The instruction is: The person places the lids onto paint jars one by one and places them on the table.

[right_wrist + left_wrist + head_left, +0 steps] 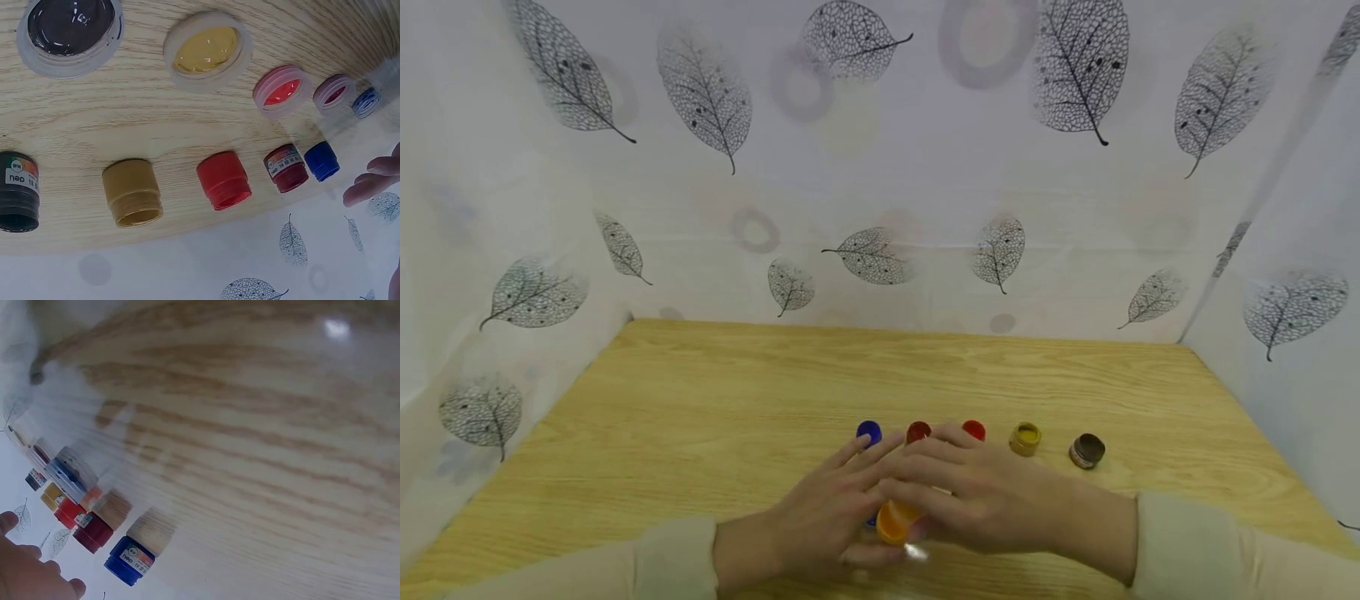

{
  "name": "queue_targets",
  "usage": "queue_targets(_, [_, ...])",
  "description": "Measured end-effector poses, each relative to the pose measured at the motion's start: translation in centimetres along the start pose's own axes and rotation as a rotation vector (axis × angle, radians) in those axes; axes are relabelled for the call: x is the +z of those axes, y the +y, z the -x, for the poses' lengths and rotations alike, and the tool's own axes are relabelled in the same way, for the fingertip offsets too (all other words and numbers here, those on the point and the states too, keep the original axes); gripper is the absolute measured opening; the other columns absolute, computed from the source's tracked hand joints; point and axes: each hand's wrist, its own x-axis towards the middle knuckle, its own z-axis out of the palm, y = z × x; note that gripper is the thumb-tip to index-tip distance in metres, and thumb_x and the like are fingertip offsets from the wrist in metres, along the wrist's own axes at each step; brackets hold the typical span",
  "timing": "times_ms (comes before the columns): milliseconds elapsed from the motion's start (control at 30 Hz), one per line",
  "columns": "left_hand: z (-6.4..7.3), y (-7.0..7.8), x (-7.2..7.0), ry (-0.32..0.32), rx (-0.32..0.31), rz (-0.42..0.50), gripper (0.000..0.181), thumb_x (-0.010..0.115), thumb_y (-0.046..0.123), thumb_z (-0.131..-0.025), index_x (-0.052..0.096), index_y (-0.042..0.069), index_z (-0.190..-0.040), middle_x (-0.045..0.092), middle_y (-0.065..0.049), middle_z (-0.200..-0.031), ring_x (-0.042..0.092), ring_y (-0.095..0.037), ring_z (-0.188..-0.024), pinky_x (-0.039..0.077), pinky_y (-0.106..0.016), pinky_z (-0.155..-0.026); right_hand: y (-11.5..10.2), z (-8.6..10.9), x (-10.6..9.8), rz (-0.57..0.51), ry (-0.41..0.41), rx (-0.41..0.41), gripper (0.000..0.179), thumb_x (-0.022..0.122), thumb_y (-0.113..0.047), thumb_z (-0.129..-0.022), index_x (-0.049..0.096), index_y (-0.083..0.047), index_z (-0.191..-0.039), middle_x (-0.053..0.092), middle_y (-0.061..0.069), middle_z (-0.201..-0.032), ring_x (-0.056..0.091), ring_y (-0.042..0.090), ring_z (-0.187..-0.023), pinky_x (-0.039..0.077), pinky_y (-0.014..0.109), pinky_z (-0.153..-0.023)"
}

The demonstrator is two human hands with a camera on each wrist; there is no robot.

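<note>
Both hands meet low in the middle of the head view. Between them is an orange paint jar (892,523), partly hidden by fingers, with a paler orange part at its upper right. My left hand (820,517) holds it from the left, thumb below and other fingers reaching forward. From the right, my right hand (985,492) grips it, its fingers crossing over the left ones. Beyond the hands stand a blue jar (129,559), a dark red jar (286,167), a red jar (224,180), a yellow jar (1025,438) and a black jar (1087,451).
In the right wrist view, frosted lids lie in a row before the jars: a black-smeared lid (70,31), a yellow lid (207,50), a red lid (281,92), a dark red lid (335,94) and a blue lid (366,102). A leaf-patterned curtain (880,183) surrounds the wooden table (700,400).
</note>
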Motion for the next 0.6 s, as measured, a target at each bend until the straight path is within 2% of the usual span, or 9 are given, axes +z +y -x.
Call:
queue_targets(167, [-0.13,0.17,0.03,-0.016,-0.022,0.015,0.073,0.045,0.061,-0.098,0.025,0.027,-0.159,0.019,0.002,-0.167,0.027,-0.026,-0.152,0.033,-0.055,-0.116,-0.33,-0.11,0.15,-0.052,-0.022,0.02,0.044,0.069,-0.035,-0.094,0.062,-0.007,-0.127,0.066,0.001,-0.123,0.062,0.016,-0.114,0.05,0.025,-0.096])
queue_targets(400, [-0.14,0.33,-0.07,-0.054,-0.041,0.021,0.073,0.039,0.065,-0.099,0.023,0.029,-0.159,0.017,0.002,-0.168,0.023,-0.026,-0.153,0.031,-0.057,-0.117,-0.45,-0.08,0.39,-0.039,-0.046,-0.005,0.044,0.069,-0.038,-0.093,0.063,-0.009,-0.125,0.067,0.0,-0.119,0.062,0.016,-0.112,0.049,0.026,-0.1])
queue_targets(600, [-0.19,0.37,0.08,-0.013,-0.014,-0.011,0.075,0.043,0.065,-0.097,0.024,0.027,-0.159,0.018,0.003,-0.168,0.026,-0.026,-0.152,0.033,-0.057,-0.116,-0.36,-0.24,0.58,0.011,-0.009,-0.07,0.04,0.072,-0.037,-0.091,0.067,-0.009,-0.119,0.069,-0.001,-0.116,0.064,0.014,-0.111,0.051,0.031,-0.1])
